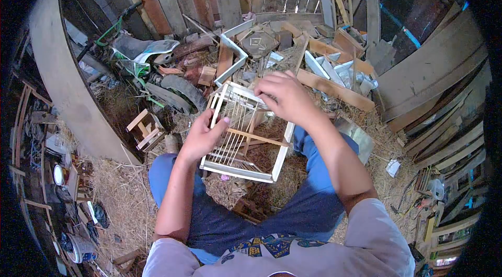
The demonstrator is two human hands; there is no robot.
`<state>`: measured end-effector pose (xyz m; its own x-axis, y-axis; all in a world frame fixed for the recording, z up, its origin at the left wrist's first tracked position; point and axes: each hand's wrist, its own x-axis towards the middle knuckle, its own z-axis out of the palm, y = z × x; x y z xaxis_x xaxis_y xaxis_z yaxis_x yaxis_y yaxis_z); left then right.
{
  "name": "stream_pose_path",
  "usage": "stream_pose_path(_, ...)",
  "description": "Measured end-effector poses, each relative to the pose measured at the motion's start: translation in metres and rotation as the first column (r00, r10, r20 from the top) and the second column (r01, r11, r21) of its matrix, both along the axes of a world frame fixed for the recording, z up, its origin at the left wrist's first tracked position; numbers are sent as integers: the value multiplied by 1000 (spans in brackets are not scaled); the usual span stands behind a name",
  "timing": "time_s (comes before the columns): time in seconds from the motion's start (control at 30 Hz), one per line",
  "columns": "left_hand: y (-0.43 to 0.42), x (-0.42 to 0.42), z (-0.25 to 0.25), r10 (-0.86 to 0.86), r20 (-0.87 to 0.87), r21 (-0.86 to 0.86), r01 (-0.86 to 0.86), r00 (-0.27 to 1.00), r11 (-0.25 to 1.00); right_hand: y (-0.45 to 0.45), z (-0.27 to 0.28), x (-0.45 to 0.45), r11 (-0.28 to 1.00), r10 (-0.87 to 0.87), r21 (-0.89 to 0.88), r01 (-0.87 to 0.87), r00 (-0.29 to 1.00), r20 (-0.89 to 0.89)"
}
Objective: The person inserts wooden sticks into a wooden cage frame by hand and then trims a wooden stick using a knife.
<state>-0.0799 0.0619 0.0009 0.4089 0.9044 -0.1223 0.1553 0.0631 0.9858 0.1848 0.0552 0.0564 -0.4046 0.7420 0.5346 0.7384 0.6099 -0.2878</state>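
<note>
A small wooden cage [239, 172] of pale strips is tilted between my knees. Several thin parallel rods fill its left part, and a light brown crossbar [259, 138] runs over its middle. My left hand [203, 137] grips the cage's left side, with the thumb over the rods. Above the cage's upper right corner is my right hand [286, 96], its fingers pinched together at the top strip. Whatever lies between those fingertips is hidden.
A small wooden frame [145, 129] lies on the straw to the left. Ahead are a green bicycle-like vehicle [137, 68], a white angled frame [239, 63] and scrap boards [334, 88]. Slats [449, 143] are stacked at right; a white bucket [81, 248] stands lower left.
</note>
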Motion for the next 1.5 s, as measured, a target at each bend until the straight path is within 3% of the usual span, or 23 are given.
stream_pose_path(0.17, 2, -2, 0, 12, -18, 19, -11, 1000, 1000, -1, -3, -4, 997, -73, -1, 73, 997, 15)
stream_pose_path(0.4, -1, 1, 4, 105, 90, 34, -109, 990, 994, 2, -11, 0, 970, -244, -11, 244, 969, -48)
stream_pose_path(0.63, 1, 0, 0, 115, 101, 88, -124, 988, 988, 7, -7, 9, 983, -180, 20, 182, 982, -58)
stream_pose_path(0.7, 4, -4, -1, 106, 84, 97, -114, 991, 989, 10, -6, 12, 995, -94, -35, 91, 989, -115)
stream_pose_path(0.93, 0, -6, 5, 97, 100, 66, -104, 990, 992, 15, -11, 22, 975, -222, -77, 210, 948, -226)
stream_pose_path(1.0, -2, -6, 10, 102, 85, 59, -108, 991, 992, 13, -12, 25, 942, -291, -232, 244, 936, -196)
stream_pose_path(1.13, 0, -5, 5, 93, 127, 81, -104, 988, 991, 11, -11, 29, 946, -231, -297, 131, 914, -333)
stream_pose_path(1.17, 0, -6, 4, 95, 127, 82, -106, 987, 991, 13, -12, 25, 946, -229, -296, 130, 915, -333)
stream_pose_path(1.27, -3, -4, 9, 112, 87, 29, -115, 990, 993, 19, -19, 13, 996, -61, 26, 87, 851, -521)
stream_pose_path(1.33, -3, -2, 6, 139, 115, 49, -145, 984, 988, 19, -23, 14, 954, -199, -298, 27, 801, -564)
stream_pose_path(1.4, 1, -2, -1, 144, 59, 89, -149, 988, 985, 18, -29, 6, 924, -253, -383, 27, 792, -555)
stream_pose_path(1.5, 5, 6, -11, 201, 200, 123, -229, 959, 966, 15, -38, -12, 857, -331, -515, -6, 759, -560)
